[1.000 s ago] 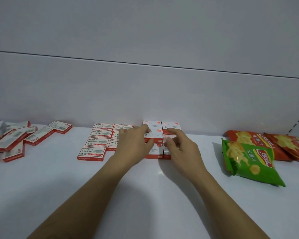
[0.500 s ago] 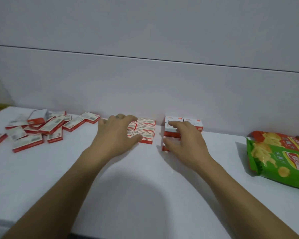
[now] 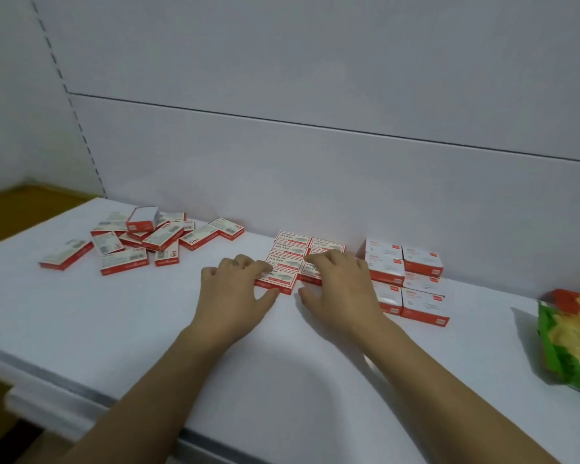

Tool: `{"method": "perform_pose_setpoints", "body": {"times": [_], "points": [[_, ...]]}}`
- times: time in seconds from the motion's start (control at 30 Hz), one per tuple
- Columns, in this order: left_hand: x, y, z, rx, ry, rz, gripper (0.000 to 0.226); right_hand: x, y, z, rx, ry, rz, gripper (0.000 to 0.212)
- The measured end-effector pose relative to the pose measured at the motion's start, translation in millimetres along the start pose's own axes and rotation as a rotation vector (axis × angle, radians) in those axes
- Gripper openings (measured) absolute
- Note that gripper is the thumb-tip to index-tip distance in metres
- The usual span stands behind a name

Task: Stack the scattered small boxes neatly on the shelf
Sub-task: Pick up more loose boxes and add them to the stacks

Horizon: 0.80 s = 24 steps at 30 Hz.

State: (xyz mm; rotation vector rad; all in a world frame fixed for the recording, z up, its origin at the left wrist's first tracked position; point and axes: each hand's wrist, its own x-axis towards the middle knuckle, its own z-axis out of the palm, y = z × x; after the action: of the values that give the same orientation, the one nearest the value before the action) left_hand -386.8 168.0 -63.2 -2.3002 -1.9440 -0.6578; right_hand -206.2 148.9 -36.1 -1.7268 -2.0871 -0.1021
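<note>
I see a white shelf (image 3: 114, 329) filling most of the view, and I place everything else against the flat block of staple boxes (image 3: 290, 251) lying two columns wide at its back edge. Well to the left of that block sits the loose heap of scattered staple boxes (image 3: 141, 241), red-and-white, lying at all angles, some overlapping. Just right of the block, touching or nearly so, stands a taller stack of white boxes (image 3: 412, 283) with red bases. Far right of the block, a green crisp bag (image 3: 570, 343) is cut off by the frame.

My left hand (image 3: 235, 291) covers the block's near-left corner: fingers bent and slightly spread over the top of the front box, thumb against its front face. My right hand (image 3: 344, 288) covers the near-right column the same way, fingers curled on top, thumb at the front edge. The block lies under the fingertips and between the two thumbs.
</note>
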Motion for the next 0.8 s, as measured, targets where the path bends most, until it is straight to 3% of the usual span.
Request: {"method": "perform_pose_setpoints", "body": {"times": [0.17,0.5,0.8], "points": [[3,-2,-1,0.033,-0.038,0.008,0.048,1,-1,4,-0.038,-0.005,-0.03,0.053],[3,-31,-26,-0.008,0.004,-0.031,0.059,30,-27,0,-0.041,-0.043,-0.096,0.058],[2,-116,-66,0.122,0.023,-0.255,0.066,88,-107,31,0.004,-0.201,-0.215,0.064]]}}
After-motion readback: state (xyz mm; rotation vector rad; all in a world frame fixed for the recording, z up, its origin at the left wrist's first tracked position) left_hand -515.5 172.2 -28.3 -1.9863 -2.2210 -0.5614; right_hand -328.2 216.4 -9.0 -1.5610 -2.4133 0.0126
